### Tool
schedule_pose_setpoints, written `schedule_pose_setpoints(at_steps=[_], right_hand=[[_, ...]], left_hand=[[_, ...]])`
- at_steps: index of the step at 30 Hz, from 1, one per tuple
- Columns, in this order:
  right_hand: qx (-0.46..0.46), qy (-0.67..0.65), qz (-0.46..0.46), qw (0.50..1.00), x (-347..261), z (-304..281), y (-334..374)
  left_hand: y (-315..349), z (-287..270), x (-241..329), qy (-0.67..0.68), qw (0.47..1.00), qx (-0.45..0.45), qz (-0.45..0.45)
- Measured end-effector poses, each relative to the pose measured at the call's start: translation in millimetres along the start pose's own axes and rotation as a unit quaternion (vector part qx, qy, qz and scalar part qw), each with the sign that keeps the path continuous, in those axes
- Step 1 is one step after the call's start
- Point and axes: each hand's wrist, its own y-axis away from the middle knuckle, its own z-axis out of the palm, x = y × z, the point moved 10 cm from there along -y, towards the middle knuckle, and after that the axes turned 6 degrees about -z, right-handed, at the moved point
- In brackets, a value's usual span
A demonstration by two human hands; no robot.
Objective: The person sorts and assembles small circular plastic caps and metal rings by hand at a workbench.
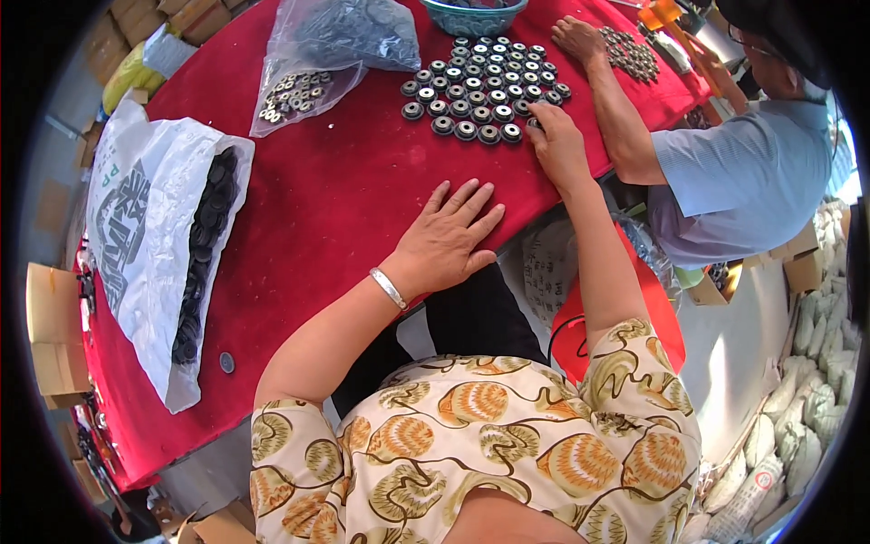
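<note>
biggest risk here imo: the right hand (pixel 557 145) sits right at the near right corner of the neat grid of small round dark metal discs with silver centres (pixel 485 91), so one careless sweep of the wrist or fingers could shove the outer row out of line or send a few rolling off the red cloth-covered tabletop (pixel 326 208). its fingertips curl down onto the disc at that corner; looks like a light pinch, but the fingers hide the contact, so i can't tell for sure.

the left hand (pixel 444 240) lies flat with fingers spread on the cloth, nearer the person than the grid and well apart from it, holding nothing. a silver bangle (pixel 388 288) sits on that wrist.

left of the grid there's a clear plastic bag with more small discs (pixel 313 63), and much further left a white sack spilling black round rings (pixel 204 254). just behind the grid is a teal bowl (pixel 473 14). right of the grid, another person's hand (pixel 580 41) rests by a second cluster of discs (pixel 630 54).
</note>
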Motion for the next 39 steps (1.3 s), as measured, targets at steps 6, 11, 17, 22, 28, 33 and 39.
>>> schedule_pose_setpoints(at_steps=[6, 11, 17, 22, 28, 33, 39], right_hand=[[-0.031, 0.006, -0.04, 0.999, -42.1, 4.6, 6.4], [-0.047, 0.023, -0.015, 0.998, -16.8, 14.9, -7.5], [-0.04, 0.016, -0.042, 0.998, -55.7, 10.6, -10.8], [-0.112, 0.015, -0.135, 0.984, -85.3, 46.8, -13.5], [-0.092, 0.058, -0.122, 0.987, -102.4, 43.7, -24.2], [-0.119, 0.001, -0.245, 0.962, -155.8, 90.2, -38.1], [-0.165, 0.053, -0.244, 0.954, -116.2, 127.4, -52.3]], left_hand=[[3.3, -1.0, -1.0, -0.005, 1.0, -0.003, -0.015], [0.2, 0.6, 3.4, 0.002, 1.0, -0.004, -0.008], [4.6, -1.4, 2.2, 0.005, 1.0, 0.006, -0.005], [5.8, -6.2, 1.8, 0.01, 1.0, 0.027, -0.006], [4.0, -1.0, 1.8, 0.016, 1.0, 0.025, -0.004], [5.2, -4.1, -1.4, 0.03, 0.999, 0.021, -0.013], [4.0, -1.3, 0.4, 0.037, 0.998, 0.043, 0.0]])
